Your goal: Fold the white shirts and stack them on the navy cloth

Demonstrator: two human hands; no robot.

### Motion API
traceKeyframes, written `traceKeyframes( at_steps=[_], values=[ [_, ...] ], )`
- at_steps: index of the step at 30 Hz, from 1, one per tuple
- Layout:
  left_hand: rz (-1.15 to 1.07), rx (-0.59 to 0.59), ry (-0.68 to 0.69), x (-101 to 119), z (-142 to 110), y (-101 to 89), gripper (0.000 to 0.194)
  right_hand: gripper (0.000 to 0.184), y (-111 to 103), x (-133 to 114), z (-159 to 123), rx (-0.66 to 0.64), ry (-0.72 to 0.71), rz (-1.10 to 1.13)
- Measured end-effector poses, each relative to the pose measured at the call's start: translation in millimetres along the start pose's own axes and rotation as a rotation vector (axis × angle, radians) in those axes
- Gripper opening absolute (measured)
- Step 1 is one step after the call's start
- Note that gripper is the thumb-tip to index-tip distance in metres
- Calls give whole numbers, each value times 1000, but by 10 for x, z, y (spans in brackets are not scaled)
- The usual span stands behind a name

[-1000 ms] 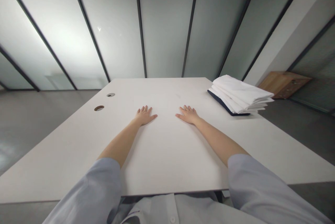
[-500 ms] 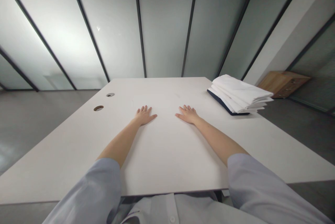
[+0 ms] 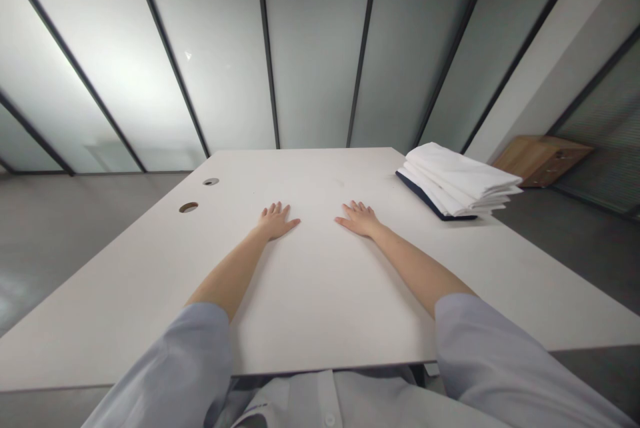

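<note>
Palm down on the white table (image 3: 320,295), my left hand (image 3: 275,221) lies flat with its fingers spread. My right hand (image 3: 359,219) rests the same way a short distance to its right, thumb pointing inward. Neither hand holds anything. To the right of my right hand, and apart from it, sits a stack of folded white cloths (image 3: 457,178). Under the stack a dark navy piece (image 3: 425,198) shows along the left and front edge; its kind I cannot make out.
Two round holes pierce the table's left side, an open one (image 3: 189,207) and one with a grey cover (image 3: 211,181). A wooden cabinet (image 3: 543,158) stands on the floor at the right. Frosted glass panels (image 3: 315,48) rise behind the table.
</note>
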State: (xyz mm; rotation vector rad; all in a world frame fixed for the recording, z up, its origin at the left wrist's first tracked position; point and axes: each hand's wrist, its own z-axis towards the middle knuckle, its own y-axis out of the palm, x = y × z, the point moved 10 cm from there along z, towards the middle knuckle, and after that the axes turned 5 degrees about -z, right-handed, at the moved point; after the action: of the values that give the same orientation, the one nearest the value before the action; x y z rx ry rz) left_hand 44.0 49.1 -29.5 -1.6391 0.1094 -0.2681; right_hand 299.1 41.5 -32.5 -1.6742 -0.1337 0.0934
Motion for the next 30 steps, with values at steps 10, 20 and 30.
traceKeyframes(
  at_steps=[10,20,30],
  values=[
    [5,-8,1,11,-15,-5,87,83,-7,-6,-1,9,-6,-10],
    [0,4,5,21,-27,-20,87,81,-19,-15,-10,20,-10,-4],
    [-18,36,18,55,-40,-88,82,80,-33,-1,-10,43,-10,13]
  ],
)
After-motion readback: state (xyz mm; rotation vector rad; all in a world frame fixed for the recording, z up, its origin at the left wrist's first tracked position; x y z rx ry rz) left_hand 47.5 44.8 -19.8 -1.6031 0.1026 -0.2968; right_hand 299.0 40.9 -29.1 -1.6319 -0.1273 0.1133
